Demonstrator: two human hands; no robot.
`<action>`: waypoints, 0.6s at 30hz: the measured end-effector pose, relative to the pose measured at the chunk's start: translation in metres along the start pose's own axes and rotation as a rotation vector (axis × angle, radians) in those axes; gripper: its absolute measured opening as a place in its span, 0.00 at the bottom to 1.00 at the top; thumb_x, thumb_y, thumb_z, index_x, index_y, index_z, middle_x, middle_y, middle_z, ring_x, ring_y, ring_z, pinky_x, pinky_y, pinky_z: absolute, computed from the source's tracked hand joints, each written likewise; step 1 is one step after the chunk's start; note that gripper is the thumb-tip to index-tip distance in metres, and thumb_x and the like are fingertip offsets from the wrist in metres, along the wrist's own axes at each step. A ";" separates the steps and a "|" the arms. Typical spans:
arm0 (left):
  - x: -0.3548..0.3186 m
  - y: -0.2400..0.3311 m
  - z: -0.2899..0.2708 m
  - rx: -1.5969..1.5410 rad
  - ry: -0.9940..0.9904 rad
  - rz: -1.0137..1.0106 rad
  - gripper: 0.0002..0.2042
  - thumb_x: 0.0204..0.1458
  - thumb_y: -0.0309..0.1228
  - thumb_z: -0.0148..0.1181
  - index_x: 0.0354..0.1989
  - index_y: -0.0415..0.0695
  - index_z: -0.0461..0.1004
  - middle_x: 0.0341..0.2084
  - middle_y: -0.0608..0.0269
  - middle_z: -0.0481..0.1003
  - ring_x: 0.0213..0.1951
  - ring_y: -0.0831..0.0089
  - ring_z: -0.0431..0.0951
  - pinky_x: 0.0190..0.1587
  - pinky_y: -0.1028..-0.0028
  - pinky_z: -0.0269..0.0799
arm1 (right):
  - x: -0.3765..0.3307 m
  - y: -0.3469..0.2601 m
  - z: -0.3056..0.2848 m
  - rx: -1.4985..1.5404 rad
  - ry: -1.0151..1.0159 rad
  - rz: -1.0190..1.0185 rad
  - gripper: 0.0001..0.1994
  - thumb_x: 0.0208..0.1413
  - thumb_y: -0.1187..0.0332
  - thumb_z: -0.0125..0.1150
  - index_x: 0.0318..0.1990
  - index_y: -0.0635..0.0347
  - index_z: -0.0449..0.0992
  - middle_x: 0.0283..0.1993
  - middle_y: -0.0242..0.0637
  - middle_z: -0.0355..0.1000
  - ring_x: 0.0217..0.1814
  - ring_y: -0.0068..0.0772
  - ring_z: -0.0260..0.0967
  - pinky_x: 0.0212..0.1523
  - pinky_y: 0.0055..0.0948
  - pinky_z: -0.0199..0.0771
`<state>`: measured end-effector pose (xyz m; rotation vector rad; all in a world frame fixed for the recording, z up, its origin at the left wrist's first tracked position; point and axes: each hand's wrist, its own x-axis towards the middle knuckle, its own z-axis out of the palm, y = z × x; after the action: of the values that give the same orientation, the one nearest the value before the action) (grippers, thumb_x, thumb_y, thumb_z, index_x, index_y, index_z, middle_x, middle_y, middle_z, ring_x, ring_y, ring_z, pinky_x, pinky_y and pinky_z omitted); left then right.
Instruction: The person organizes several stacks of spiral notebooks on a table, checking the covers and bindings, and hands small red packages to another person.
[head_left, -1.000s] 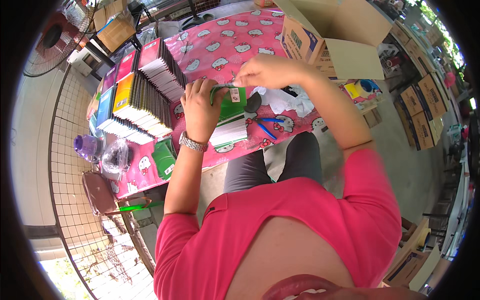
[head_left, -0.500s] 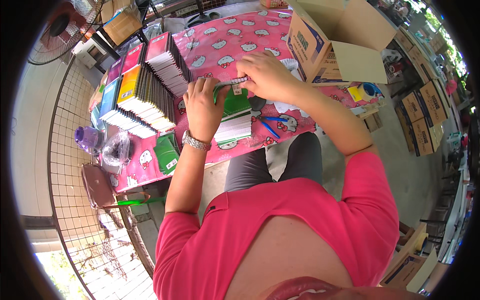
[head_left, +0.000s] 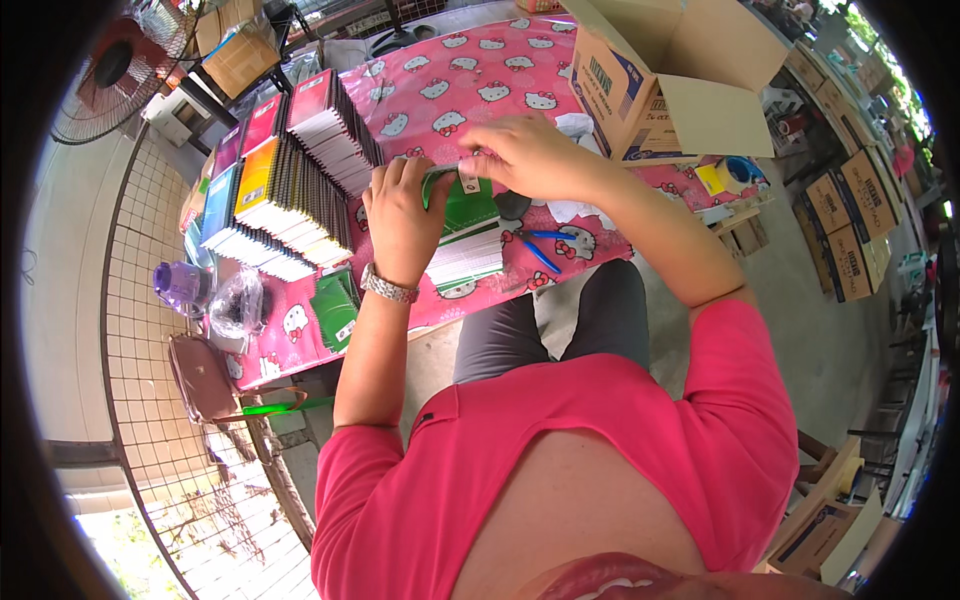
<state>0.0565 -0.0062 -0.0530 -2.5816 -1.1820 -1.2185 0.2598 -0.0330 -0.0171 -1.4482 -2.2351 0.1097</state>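
Note:
My left hand, with a metal-band watch at the wrist, is closed on a green notebook, its fingers over the far edge and thumb on the near side. That notebook curves upward above a stack of green-covered notebooks. My right hand hovers at the notebook's far right corner, fingers bent; its fingertips are blurred, so whether they grip anything cannot be told. Blue-handled pliers lie right of the stack, beside a dark rounded object.
Tall piles of spiral notebooks stand at left, with more green notebooks nearer me. A purple-topped container and a plastic bag sit at the left edge. An open carton stands at far right, with a tape roll nearby.
My right hand has shifted slightly left and its fingers have moved along the notebook's far edge. My left hand keeps its hold on the green notebook.

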 end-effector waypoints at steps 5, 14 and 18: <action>0.000 -0.001 -0.001 0.000 -0.034 -0.005 0.10 0.51 0.37 0.63 0.37 0.46 0.74 0.33 0.61 0.73 0.40 0.58 0.72 0.41 0.59 0.65 | -0.005 -0.010 -0.004 -0.094 0.070 -0.062 0.12 0.49 0.65 0.68 0.37 0.54 0.70 0.37 0.32 0.72 0.46 0.39 0.71 0.49 0.43 0.63; 0.002 0.001 -0.003 -0.016 -0.033 0.016 0.11 0.50 0.36 0.64 0.37 0.45 0.73 0.33 0.61 0.74 0.39 0.58 0.72 0.41 0.59 0.65 | -0.009 -0.008 0.004 -0.028 0.224 -0.164 0.15 0.45 0.66 0.69 0.37 0.54 0.70 0.36 0.30 0.72 0.47 0.38 0.70 0.47 0.41 0.63; 0.000 0.002 -0.004 -0.017 -0.034 0.011 0.11 0.50 0.35 0.64 0.37 0.45 0.74 0.33 0.61 0.74 0.40 0.58 0.72 0.41 0.59 0.65 | -0.010 -0.014 0.010 -0.001 0.299 -0.153 0.12 0.46 0.64 0.69 0.34 0.54 0.71 0.35 0.31 0.72 0.44 0.38 0.71 0.46 0.40 0.63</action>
<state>0.0556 -0.0094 -0.0503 -2.6278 -1.1669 -1.1919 0.2469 -0.0465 -0.0247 -1.1996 -2.0879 -0.1491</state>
